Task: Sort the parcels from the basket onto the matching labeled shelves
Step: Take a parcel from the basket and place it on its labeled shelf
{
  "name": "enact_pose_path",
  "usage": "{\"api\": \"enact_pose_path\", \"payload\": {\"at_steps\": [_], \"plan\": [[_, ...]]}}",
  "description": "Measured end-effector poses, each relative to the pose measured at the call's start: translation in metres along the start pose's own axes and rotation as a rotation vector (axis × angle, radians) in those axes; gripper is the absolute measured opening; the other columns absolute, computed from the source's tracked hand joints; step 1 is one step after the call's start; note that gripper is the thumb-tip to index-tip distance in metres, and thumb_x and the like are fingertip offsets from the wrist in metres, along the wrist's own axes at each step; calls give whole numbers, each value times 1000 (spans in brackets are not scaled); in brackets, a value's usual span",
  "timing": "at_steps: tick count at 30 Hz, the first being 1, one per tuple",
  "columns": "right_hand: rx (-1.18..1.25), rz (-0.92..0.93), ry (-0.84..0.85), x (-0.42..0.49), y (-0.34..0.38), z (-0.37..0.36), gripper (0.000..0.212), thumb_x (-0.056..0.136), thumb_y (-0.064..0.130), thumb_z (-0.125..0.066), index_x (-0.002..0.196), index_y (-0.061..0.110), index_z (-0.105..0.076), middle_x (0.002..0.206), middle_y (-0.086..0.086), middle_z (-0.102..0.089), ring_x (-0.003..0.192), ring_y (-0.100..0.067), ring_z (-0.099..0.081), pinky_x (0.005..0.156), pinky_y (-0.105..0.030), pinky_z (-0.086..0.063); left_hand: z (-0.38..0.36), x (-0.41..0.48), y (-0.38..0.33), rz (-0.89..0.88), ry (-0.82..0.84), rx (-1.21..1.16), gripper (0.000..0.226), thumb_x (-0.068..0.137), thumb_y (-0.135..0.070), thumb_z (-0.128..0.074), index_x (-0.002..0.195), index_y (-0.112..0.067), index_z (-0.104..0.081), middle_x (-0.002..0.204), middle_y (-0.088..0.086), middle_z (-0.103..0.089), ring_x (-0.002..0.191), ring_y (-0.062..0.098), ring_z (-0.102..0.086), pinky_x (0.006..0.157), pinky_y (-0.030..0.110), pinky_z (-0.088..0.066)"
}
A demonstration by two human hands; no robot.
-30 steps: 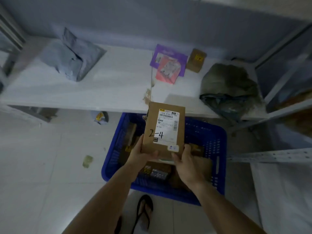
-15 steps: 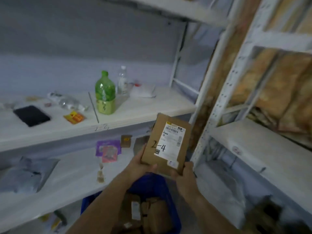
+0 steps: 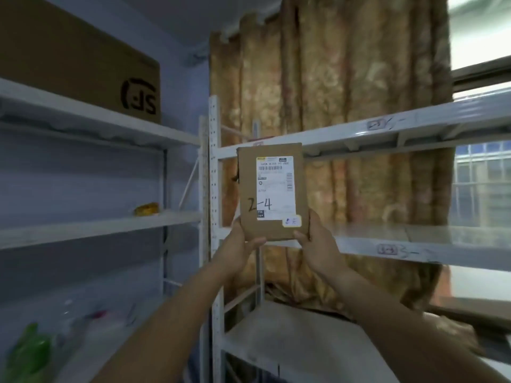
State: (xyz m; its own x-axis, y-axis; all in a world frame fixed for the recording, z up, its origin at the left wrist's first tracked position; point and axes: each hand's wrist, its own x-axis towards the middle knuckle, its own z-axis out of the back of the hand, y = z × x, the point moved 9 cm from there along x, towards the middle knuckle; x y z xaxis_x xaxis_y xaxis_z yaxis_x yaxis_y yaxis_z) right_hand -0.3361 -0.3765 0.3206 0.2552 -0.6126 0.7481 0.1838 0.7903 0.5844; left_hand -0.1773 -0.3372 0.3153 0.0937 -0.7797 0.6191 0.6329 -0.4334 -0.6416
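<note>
One parcel (image 3: 272, 192) is being carried and is not yet shelved.

In the upper left of the frame a large carton (image 3: 83, 59) is sitting on the top shelf. At centre, the left hand (image 3: 240, 247) and right hand (image 3: 318, 244) are each gripping a lower corner of the parcel, marked "2-4", holding it upright in the air. At right, a shelf edge (image 3: 414, 251) is showing "3-", judged no match, so placement is pending. The basket is out of view, so the remaining count cannot be told.

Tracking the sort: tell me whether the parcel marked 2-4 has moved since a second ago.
Yes, upward. The parcel was over the floor basket; now left hand and right hand hold it above the shelf edge marked 3-.
</note>
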Motion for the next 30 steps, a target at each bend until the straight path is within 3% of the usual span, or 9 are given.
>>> {"api": "enact_pose_path", "payload": {"at_steps": [3, 6, 9, 11, 12, 16, 21, 26, 30], "plan": [[-111, 116, -104, 0, 19, 95, 56, 95, 2, -49, 146, 19, -31, 122, 43, -45, 124, 10, -42, 99, -11, -37, -54, 27, -74, -66, 88, 15, 69, 93, -21, -54, 147, -13, -11, 146, 3, -39, 131, 19, -41, 109, 33, -36], [-209, 75, -187, -6, 9, 179, 50, 96, 4, -48, 141, 21, -36, 120, 19, -54, 120, -16, -54, 90, -30, -45, -111, 45, -132, -125, 174, 23, 70, 92, -16, -56, 147, -12, -12, 148, 5, -35, 126, 12, -39, 94, 11, -39], [-269, 76, -219, -10, 2, 240, 50, 95, 4, -49, 140, 23, -36, 116, 22, -56, 111, 4, -51, 90, -20, -41, -149, 58, -175, -202, 164, 123, 64, 92, -20, -57, 145, -13, -21, 146, 7, -39, 129, 18, -40, 99, 21, -38], [-296, 97, -232, -13, 3, 267, 53, 94, 3, -49, 141, 24, -37, 111, 36, -50, 98, 30, -41, 83, 3, -32, -167, 65, -192, -200, 161, 123, 60, 93, -21, -55, 143, -13, -23, 137, 8, -49, 123, 22, -47, 93, 27, -38], [-285, 89, -234, -13, 1, 276, 54, 94, 2, -49, 141, 25, -37, 109, 39, -47, 98, 33, -40, 80, 7, -30, -174, 67, -197, -197, 160, 129, 58, 93, -21, -55, 142, -13, -25, 135, 9, -50, 122, 24, -48, 93, 29, -40], [-238, 64, -203, -12, -7, 295, 54, 95, -2, -46, 142, 23, -34, 123, 16, -53, 119, -3, -51, 95, -16, -39, -189, 75, -209, -202, 146, 157, 53, 93, -23, -55, 139, -11, -32, 134, 8, -51, 122, 26, -48, 99, 36, -39], [-275, 30, -172, -11, -13, 314, 66, 92, -9, -38, 146, 25, -24, 121, 21, -46, 118, -1, -43, 89, -5, -34, -212, 79, -223, -231, 179, 75, 60, 93, -21, -55, 145, -16, -26, 142, 2, -46, 130, 17, -42, 109, 32, -34], [-314, 42, -197, -9, -12, 338, 60, 94, -6, -38, 145, 24, -25, 128, 11, -51, 123, -12, -49, 104, -27, -41, -233, 89, -238, -293, 153, 11, 59, 93, -21, -54, 145, -18, -25, 140, -2, -48, 124, 12, -45, 98, 23, -37], [-311, 34, -306, -9, -10, 378, 49, 97, 2, -37, 126, 41, -42, 111, 24, -57, 103, 5, -55, 80, -5, -40, -257, 96, -272, -403, 92, -187, 56, 94, -14, -53, 143, -24, -28, 128, -11, -54, 114, 2, -51, 85, 9, -38]]}}
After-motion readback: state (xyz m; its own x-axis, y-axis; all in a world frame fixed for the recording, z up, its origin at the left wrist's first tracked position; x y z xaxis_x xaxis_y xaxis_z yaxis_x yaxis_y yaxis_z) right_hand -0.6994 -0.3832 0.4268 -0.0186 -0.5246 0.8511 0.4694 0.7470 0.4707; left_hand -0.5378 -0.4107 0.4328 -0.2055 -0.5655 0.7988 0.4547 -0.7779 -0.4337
